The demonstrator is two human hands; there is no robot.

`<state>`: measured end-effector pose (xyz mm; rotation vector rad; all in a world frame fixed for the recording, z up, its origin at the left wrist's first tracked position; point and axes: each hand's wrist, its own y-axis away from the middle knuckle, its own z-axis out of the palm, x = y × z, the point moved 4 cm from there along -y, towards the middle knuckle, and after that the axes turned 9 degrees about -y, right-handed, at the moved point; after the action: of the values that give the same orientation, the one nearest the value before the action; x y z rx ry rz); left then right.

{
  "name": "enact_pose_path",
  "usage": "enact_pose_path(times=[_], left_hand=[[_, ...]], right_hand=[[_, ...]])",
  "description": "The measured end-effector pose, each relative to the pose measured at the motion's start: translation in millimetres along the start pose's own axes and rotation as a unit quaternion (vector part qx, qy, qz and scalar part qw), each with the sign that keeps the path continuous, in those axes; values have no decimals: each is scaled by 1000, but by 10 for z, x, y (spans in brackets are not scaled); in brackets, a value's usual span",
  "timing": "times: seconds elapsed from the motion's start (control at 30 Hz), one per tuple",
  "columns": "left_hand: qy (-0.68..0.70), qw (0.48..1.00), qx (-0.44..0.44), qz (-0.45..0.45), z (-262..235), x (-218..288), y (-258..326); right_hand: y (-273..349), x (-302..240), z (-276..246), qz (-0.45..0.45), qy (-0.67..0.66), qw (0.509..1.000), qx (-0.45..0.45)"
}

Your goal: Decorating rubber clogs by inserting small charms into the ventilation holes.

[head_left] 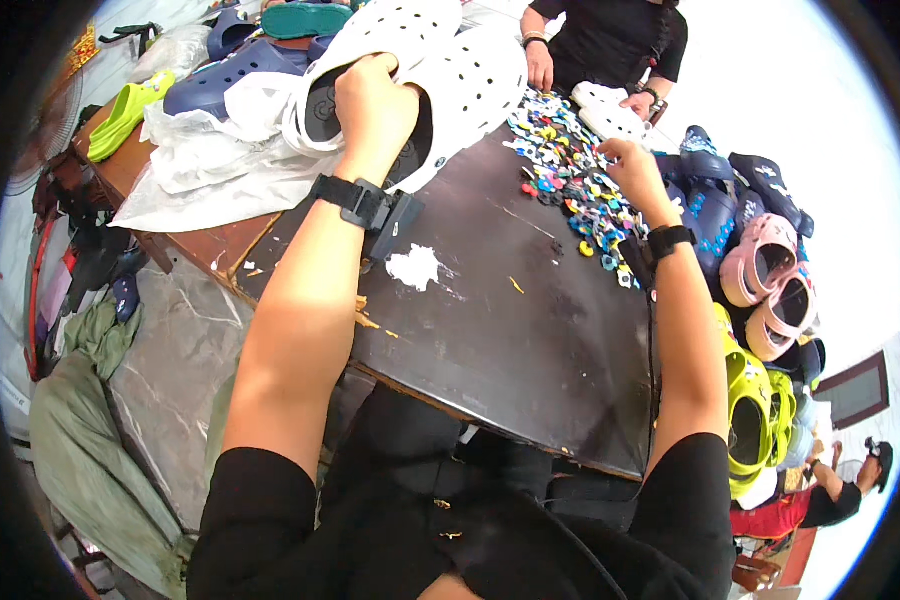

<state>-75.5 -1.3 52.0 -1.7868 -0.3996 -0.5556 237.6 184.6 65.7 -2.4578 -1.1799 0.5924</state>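
Observation:
A pair of white clogs [467,90] with round holes is at the top of the table, toes pointing away. My left hand [375,105] is closed around their inner edges, fingers inside the openings. Over a heap of small colourful shoe charms [560,160], my right hand [632,172] has its fingers bent together at the tips. Whatever may be between them is too small to make out. Just beyond it, another person's hand [638,104] touches a white clog [610,112].
The dark tabletop [510,320] has a white patch [415,267]. Plastic bags [220,150], blue clogs [235,80] and a lime clog [130,115] lie at left. Pink clogs [760,260], navy clogs [710,215] and yellow-green clogs [750,400] line the right. A person [820,500] is farther right.

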Motion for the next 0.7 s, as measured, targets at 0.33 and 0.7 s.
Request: enact_pose_path(times=[0.33,0.7], left_hand=[[-11,1000,2,26,21,12,-5],[-13,999,0,46,3,100,28]], right_hand=[[-158,792,678,-7,-49,994,-94],[219,1118,729,263,-512,818,9]])
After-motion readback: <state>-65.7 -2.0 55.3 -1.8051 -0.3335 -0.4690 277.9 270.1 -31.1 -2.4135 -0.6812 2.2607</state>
